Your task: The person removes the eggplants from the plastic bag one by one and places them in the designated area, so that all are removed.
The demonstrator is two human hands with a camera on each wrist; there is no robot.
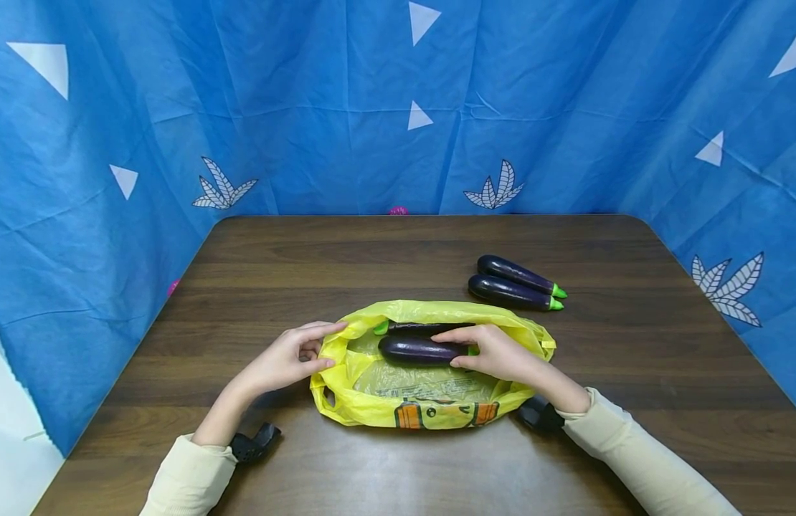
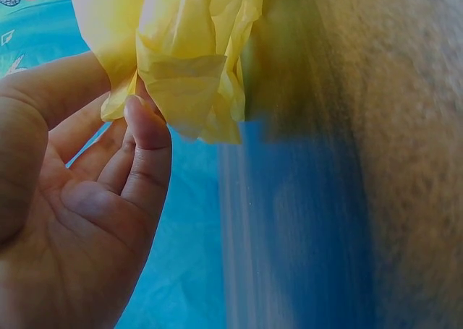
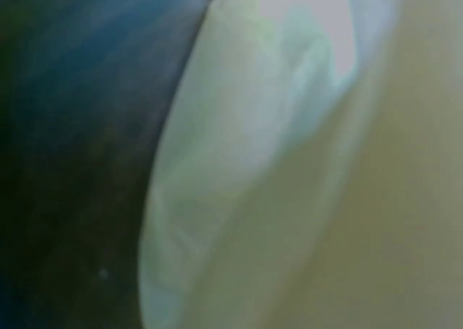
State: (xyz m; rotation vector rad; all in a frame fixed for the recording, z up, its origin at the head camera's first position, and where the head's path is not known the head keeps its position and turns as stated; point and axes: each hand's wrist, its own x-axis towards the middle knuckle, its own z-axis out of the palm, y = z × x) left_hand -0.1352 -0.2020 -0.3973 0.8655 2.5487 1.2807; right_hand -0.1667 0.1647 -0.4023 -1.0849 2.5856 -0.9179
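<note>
Okay, left hand (image 1: 277,364) pinches yellow bag (image 1: 372,410), right hand (image 1: 496,352) grips front eggplant (image 1: 411,350) inside (glossy, maybe slippery); if left hand slackens, bag mouth could sag inward.

Makeshift booth: blue cloth (image 1: 295,86), table (image 1: 346,251)

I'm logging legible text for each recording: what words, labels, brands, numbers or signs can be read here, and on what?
No text can be read.
Yellow bag: rows of small dark print show within its opening, too small to read.
Yellow bag, near side: a printed picture in orange and black, no readable words.
Eggplants: no label visible.
Blue backdrop: white triangles and leaf drawings, no readable words.
</note>
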